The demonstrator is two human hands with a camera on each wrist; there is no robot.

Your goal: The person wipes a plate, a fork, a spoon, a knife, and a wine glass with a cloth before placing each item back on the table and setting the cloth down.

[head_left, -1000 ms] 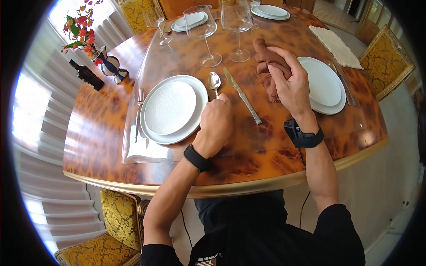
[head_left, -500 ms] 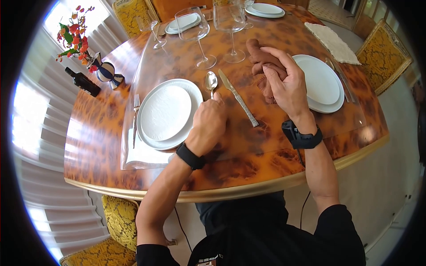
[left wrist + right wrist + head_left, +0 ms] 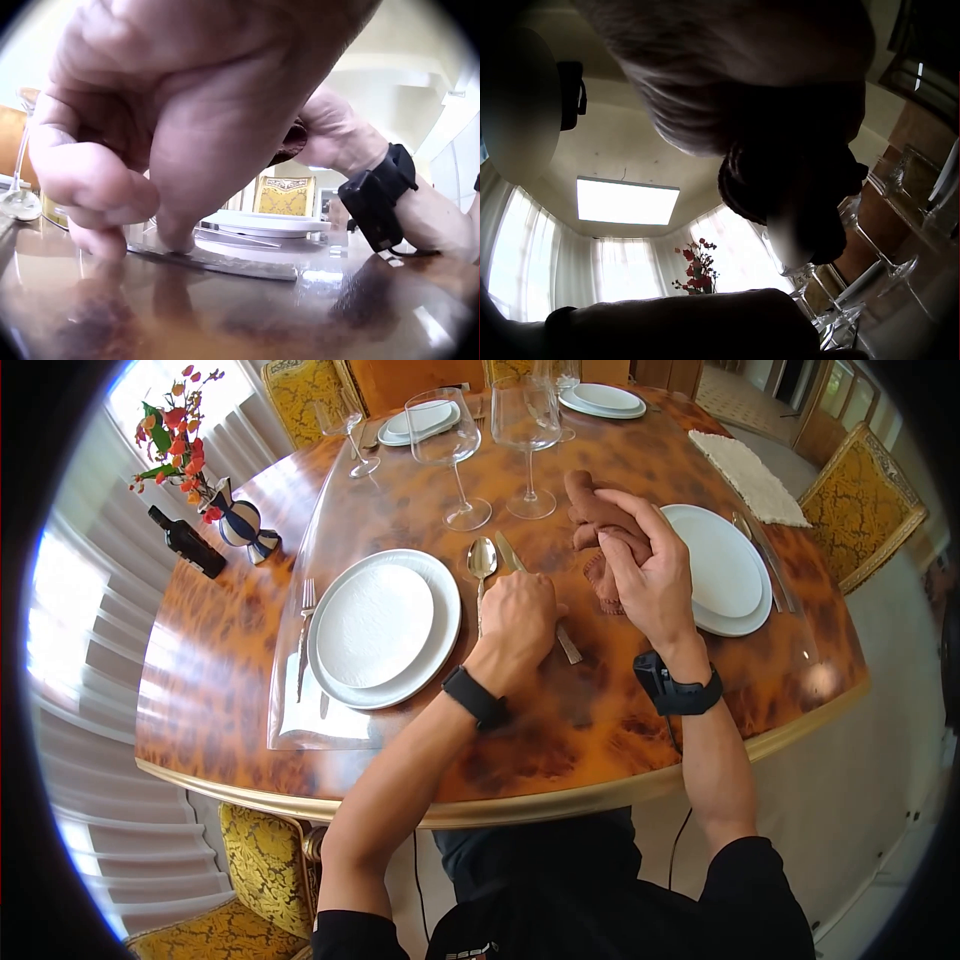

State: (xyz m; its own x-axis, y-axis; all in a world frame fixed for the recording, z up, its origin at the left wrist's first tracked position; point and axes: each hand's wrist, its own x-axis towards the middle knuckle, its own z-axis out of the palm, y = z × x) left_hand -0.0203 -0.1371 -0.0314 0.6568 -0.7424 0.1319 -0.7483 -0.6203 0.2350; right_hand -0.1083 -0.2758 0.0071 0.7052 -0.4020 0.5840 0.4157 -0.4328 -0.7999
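My left hand (image 3: pixel 520 615) lies over the middle of a silver knife (image 3: pixel 568 646) on the table, right of the spoon (image 3: pixel 482 560). In the left wrist view its curled fingertips (image 3: pixel 176 234) and thumb pinch the knife (image 3: pixel 225 261) against the tabletop. My right hand (image 3: pixel 645 575) is raised just right of it and grips a rolled brown napkin (image 3: pixel 590 500), which also shows as a dark bundle in the right wrist view, napkin (image 3: pixel 795 187). Stacked white plates (image 3: pixel 380 625) sit left of the spoon, with a fork (image 3: pixel 304 630) beyond them.
Two tall wine glasses (image 3: pixel 450 445) (image 3: pixel 527 430) stand behind the setting. A second plate stack (image 3: pixel 722 565) with cutlery lies to the right, with a white mat (image 3: pixel 750 475) behind it. A vase of flowers (image 3: pixel 240 520) and a dark bottle (image 3: pixel 185 542) stand far left. Yellow chairs ring the table.
My left hand has moved right from the spoon's handle onto the knife. My right hand still holds the napkin in much the same place.
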